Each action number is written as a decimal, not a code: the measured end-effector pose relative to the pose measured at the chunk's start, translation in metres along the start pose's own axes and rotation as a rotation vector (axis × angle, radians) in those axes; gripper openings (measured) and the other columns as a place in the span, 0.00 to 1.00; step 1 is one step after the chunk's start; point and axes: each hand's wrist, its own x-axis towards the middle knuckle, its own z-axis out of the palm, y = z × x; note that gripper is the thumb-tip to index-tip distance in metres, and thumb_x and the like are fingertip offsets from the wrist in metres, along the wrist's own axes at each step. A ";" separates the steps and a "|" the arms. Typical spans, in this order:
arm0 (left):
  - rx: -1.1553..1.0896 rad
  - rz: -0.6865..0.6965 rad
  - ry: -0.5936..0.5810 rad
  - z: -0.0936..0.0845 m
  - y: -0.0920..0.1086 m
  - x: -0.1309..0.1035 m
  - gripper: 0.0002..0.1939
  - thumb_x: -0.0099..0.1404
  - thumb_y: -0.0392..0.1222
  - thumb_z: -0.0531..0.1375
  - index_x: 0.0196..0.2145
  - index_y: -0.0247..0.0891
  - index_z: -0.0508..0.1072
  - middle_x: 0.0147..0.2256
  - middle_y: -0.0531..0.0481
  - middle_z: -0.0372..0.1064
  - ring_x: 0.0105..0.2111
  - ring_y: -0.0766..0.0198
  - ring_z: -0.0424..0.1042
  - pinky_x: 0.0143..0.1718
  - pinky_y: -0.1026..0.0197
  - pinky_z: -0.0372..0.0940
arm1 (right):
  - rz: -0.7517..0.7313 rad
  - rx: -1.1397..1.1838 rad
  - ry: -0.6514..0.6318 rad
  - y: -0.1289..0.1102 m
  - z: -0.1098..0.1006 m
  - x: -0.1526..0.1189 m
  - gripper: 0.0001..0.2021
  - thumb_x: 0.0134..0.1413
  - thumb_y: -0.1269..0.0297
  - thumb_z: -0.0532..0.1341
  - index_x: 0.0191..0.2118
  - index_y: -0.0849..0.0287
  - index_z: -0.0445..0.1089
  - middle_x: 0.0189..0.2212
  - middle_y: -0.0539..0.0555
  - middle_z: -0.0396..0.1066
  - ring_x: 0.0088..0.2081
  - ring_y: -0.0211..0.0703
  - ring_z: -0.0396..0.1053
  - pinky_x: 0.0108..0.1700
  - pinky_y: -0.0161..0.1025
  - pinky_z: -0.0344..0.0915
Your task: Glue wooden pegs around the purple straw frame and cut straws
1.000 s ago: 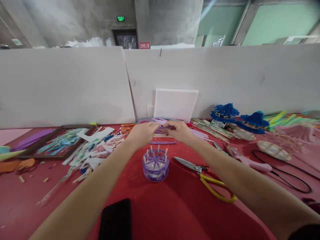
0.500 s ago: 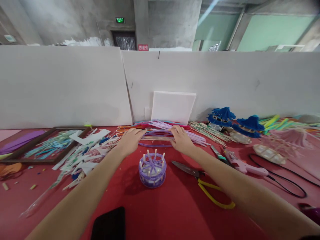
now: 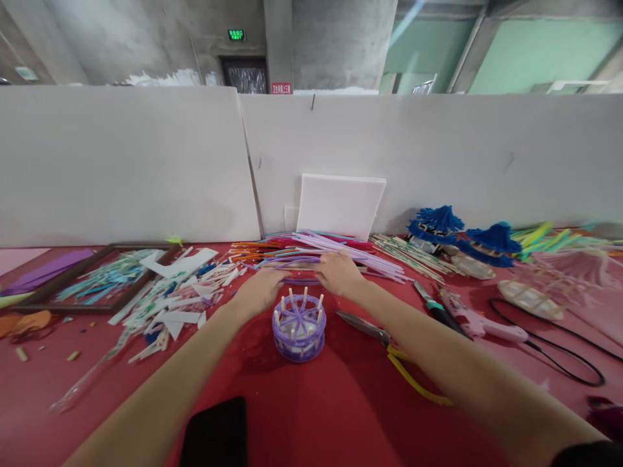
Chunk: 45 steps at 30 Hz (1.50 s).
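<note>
My left hand [image 3: 261, 289] and my right hand [image 3: 338, 273] are at the near side of a pile of pipe cleaners [image 3: 350, 250]. A purple pipe cleaner [image 3: 302, 281] runs between my curled fingers, which seem closed on its two ends; the fingertips are partly hidden. Just below my hands a round purple frame [image 3: 298, 331] stands on the red table, wound with pipe cleaner, spoked on top and ringed with short upright wooden pegs. Scissors [image 3: 365, 325] with yellow handles lie under my right forearm.
Left are paper scraps [image 3: 180, 318] and a brown frame [image 3: 73, 307]. A black phone [image 3: 217, 434] lies in front. On the right are wooden sticks [image 3: 413, 254], a cutter knife [image 3: 433, 305], a pink glue gun [image 3: 487, 324] with its cable, and blue roof-like models [image 3: 494, 241].
Both hands have drawn slightly nearer to me and closer together, with the fingers curling from flatter poses around the purple pipe cleaner. The purple frame stays in place on the table.
</note>
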 end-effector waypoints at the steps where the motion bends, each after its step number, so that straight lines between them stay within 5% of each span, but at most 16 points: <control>1: -0.011 0.007 -0.014 0.002 -0.001 0.001 0.13 0.67 0.34 0.55 0.48 0.35 0.71 0.47 0.41 0.72 0.48 0.54 0.70 0.51 0.47 0.65 | -0.034 0.007 -0.015 0.000 0.000 0.001 0.14 0.62 0.61 0.58 0.51 0.60 0.66 0.50 0.57 0.67 0.46 0.46 0.69 0.46 0.48 0.69; 5: -0.064 0.002 -0.027 0.005 -0.003 0.000 0.15 0.67 0.43 0.58 0.50 0.36 0.68 0.50 0.44 0.67 0.45 0.56 0.71 0.44 0.48 0.69 | -0.110 0.053 -0.032 0.000 0.006 0.008 0.14 0.62 0.61 0.58 0.51 0.59 0.66 0.50 0.57 0.67 0.45 0.46 0.69 0.46 0.48 0.69; 11: -0.176 -0.127 0.109 -0.004 0.005 -0.020 0.14 0.65 0.32 0.52 0.46 0.35 0.73 0.49 0.40 0.71 0.53 0.53 0.66 0.58 0.47 0.57 | -0.055 0.181 0.108 0.005 0.008 0.005 0.14 0.62 0.61 0.58 0.51 0.61 0.66 0.49 0.56 0.67 0.45 0.46 0.69 0.45 0.48 0.69; 16: -0.343 -0.332 0.288 -0.007 0.025 -0.045 0.17 0.68 0.38 0.45 0.47 0.34 0.69 0.47 0.39 0.73 0.49 0.53 0.72 0.51 0.46 0.65 | 0.120 0.330 0.342 0.012 0.001 -0.030 0.11 0.63 0.72 0.49 0.40 0.64 0.69 0.38 0.60 0.72 0.43 0.50 0.68 0.47 0.48 0.62; 24: -0.599 -0.435 0.419 0.000 0.061 -0.068 0.18 0.70 0.48 0.47 0.47 0.38 0.69 0.49 0.42 0.72 0.51 0.54 0.69 0.55 0.48 0.62 | 0.255 0.598 0.544 0.014 0.000 -0.088 0.10 0.61 0.65 0.51 0.41 0.57 0.68 0.38 0.57 0.75 0.41 0.50 0.72 0.44 0.45 0.66; 30: -0.754 -0.322 0.458 0.013 0.073 -0.085 0.31 0.67 0.63 0.41 0.53 0.38 0.63 0.54 0.38 0.65 0.55 0.51 0.65 0.56 0.50 0.61 | 0.381 0.673 0.585 -0.004 0.006 -0.138 0.08 0.59 0.63 0.54 0.39 0.55 0.70 0.34 0.56 0.77 0.35 0.48 0.75 0.37 0.42 0.71; 33: -0.780 -0.165 0.390 0.017 0.076 -0.088 0.44 0.53 0.72 0.54 0.58 0.39 0.55 0.58 0.35 0.57 0.59 0.44 0.58 0.59 0.45 0.56 | 0.340 0.735 0.534 -0.010 0.006 -0.142 0.10 0.58 0.64 0.54 0.38 0.52 0.73 0.36 0.55 0.77 0.40 0.50 0.74 0.43 0.46 0.70; 36: -0.625 -0.206 0.328 0.019 0.080 -0.086 0.44 0.53 0.61 0.64 0.58 0.39 0.51 0.58 0.33 0.54 0.59 0.42 0.56 0.59 0.40 0.53 | 0.353 0.803 0.516 -0.009 0.008 -0.138 0.11 0.57 0.64 0.54 0.38 0.53 0.74 0.37 0.56 0.77 0.41 0.52 0.74 0.45 0.48 0.69; 41: -0.491 -0.243 0.375 0.021 0.084 -0.084 0.35 0.60 0.47 0.60 0.58 0.37 0.47 0.58 0.33 0.52 0.60 0.44 0.55 0.59 0.39 0.52 | 0.435 0.873 0.546 -0.004 0.015 -0.135 0.11 0.59 0.62 0.53 0.42 0.57 0.70 0.35 0.58 0.77 0.36 0.49 0.76 0.39 0.45 0.71; 45: -0.605 -0.148 0.398 0.021 0.081 -0.083 0.31 0.60 0.40 0.57 0.57 0.40 0.46 0.59 0.35 0.51 0.61 0.47 0.55 0.60 0.43 0.54 | 0.443 0.942 0.583 -0.002 0.016 -0.138 0.09 0.58 0.61 0.54 0.40 0.57 0.67 0.30 0.55 0.75 0.32 0.45 0.75 0.34 0.39 0.71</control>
